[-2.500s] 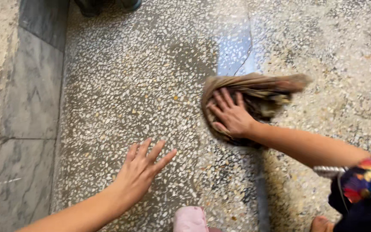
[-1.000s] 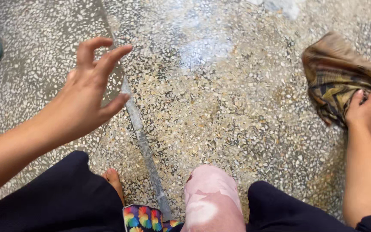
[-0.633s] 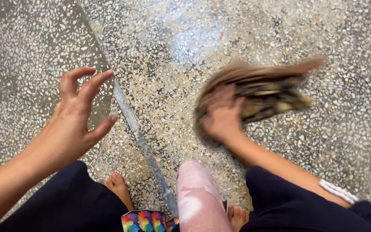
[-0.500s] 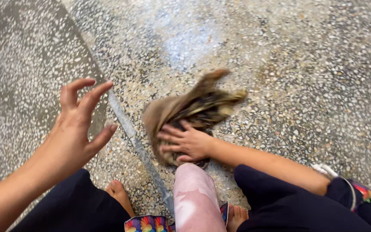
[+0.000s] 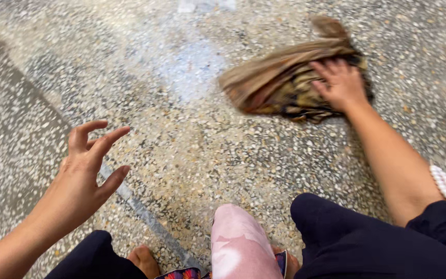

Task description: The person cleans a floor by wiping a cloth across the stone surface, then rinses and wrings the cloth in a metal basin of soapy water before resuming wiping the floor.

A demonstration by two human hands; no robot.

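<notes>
brown rag (image 5: 285, 85) under the right hand (image 5: 343, 82), mid-wipe on the speckled terrazzo floor (image 5: 223, 155).
rt hand lies flat on the rag w/ fingers (image 5: 326, 70) spread & pressing down, not bunched round it; rag sits crumpled at upper right of view, well apart from the knees (image 5: 336, 232) in dark trousers, blurred at its left edge. left hand (image 5: 86, 168) hovers above the floor, fingers open & curled, holding nothing, just beside the grey joint strip (image 5: 135, 204). pink cloth (image 5: 238, 248) lies between the knees, a bare toe (image 5: 143, 258) beside it, white bead bracelet (image 5: 442, 181) on the rt wrist. looks like the scrubbing stroke is in hand; a next pass would prob need steady palm pressure so the rag doesn't slip out from under.
</notes>
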